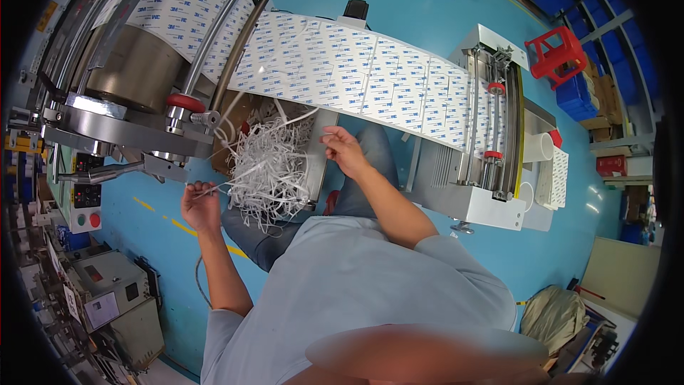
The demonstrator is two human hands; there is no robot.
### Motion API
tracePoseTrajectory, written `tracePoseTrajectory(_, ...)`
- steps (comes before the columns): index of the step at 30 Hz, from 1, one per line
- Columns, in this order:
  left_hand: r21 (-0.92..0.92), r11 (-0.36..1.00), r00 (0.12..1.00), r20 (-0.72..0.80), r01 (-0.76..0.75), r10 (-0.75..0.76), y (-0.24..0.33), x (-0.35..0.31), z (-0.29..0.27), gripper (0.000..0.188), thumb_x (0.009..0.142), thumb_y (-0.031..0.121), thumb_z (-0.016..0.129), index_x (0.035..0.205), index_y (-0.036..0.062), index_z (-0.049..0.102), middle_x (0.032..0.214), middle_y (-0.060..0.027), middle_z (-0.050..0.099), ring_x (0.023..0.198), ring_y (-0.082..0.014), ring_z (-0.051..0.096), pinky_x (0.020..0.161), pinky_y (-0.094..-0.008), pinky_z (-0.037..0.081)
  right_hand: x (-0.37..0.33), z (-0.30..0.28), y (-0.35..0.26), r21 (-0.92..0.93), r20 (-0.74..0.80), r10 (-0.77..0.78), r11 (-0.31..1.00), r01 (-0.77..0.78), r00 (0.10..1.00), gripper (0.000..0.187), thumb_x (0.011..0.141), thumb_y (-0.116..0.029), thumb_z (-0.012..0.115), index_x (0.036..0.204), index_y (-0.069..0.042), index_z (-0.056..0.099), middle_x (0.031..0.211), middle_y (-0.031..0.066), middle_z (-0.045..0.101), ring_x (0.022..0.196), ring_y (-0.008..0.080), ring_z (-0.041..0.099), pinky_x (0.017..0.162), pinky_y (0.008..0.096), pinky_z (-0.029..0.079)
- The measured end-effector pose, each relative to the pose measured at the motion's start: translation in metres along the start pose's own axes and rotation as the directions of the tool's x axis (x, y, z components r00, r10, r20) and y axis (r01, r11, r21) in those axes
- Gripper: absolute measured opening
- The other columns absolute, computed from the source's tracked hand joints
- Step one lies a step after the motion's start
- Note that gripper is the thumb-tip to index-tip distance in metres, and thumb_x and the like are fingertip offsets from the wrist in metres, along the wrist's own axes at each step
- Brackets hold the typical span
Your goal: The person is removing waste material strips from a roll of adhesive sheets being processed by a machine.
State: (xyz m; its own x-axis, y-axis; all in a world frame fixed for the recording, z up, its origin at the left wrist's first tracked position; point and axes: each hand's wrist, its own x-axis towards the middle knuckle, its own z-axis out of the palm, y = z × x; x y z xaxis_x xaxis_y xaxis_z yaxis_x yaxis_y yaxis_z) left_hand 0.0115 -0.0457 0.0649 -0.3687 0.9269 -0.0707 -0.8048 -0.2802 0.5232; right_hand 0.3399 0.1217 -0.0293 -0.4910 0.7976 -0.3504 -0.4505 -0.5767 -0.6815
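Note:
My left hand (pixel 201 207) is closed, pinching thin white strips that run toward a tangled heap of white waste strips (pixel 274 164). The heap fills a cardboard box (pixel 224 132) between the machine parts and hangs over my knee. On the other side of the heap my right hand (pixel 344 153) is raised with its fingers curled together. Whatever lies in its fingertips, if anything, is too small to make out. Just beyond it passes a wide white printed web (pixel 320 64) with blue marks and cut lines. A loose strip (pixel 296 108) hangs between the web and the heap.
At left stands a roller machine with a large metal roll (pixel 135 71) and red-collared shafts. The web reaches a second roller unit (pixel 491 121) at right. A control panel (pixel 89 221), a red stool (pixel 556 55) and blue bins (pixel 577 96) stand around.

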Motion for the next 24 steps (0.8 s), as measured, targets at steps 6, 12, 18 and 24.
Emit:
tracePoseTrajectory(6,-0.002,1.0,0.998,-0.067,0.01,-0.011,-0.001,-0.012,-0.011,0.017,0.087,0.018,0.047,0.089,0.0071,0.06,0.115,-0.0111,0.057,0.107,-0.0237,0.052,0.095,-0.0417,0.037,-0.009,0.056,-0.019,-0.02,0.254,-0.02,0.999,0.025,0.967,0.034,0.084,-0.006,0.058,0.117,-0.01,0.05,0.103,0.0017,0.058,0.07,0.006,0.051,0.064,0.0202,0.043)
tracePoseTrajectory(12,0.162,0.987,0.993,-0.111,-0.01,0.028,-0.003,-0.024,-0.003,0.027,0.083,0.013,0.052,0.108,0.0041,0.055,0.124,-0.0133,0.051,0.112,-0.0253,0.05,0.098,-0.0425,0.035,-0.002,0.083,-0.015,-0.122,0.337,-0.004,0.991,0.047,0.942,0.05,0.082,-0.003,0.058,0.128,-0.008,0.039,0.122,0.011,0.048,0.076,0.0086,0.052,0.068,0.023,0.045)
tracePoseTrajectory(18,0.283,0.958,0.997,-0.042,-0.044,0.059,-0.011,-0.012,-0.02,0.024,0.082,0.009,0.054,0.105,0.0022,0.054,0.124,-0.0155,0.049,0.114,-0.0284,0.048,0.101,-0.0446,0.034,0.026,0.068,-0.001,-0.064,0.377,0.024,0.998,0.0,0.926,0.054,0.083,-0.004,0.06,0.131,-0.004,0.034,0.128,0.0132,0.044,0.085,0.0114,0.053,0.07,0.0247,0.045)
tracePoseTrajectory(24,0.197,0.975,0.995,0.022,-0.102,0.099,-0.032,0.014,-0.008,0.022,0.089,0.012,0.047,0.108,0.0035,0.054,0.128,-0.0152,0.047,0.12,-0.0305,0.043,0.101,-0.0471,0.03,0.061,0.037,0.0,0.043,0.38,-0.006,0.999,-0.011,0.925,0.059,0.083,-0.002,0.057,0.136,-0.006,0.03,0.13,0.0125,0.044,0.079,0.0115,0.054,0.07,0.0253,0.045)
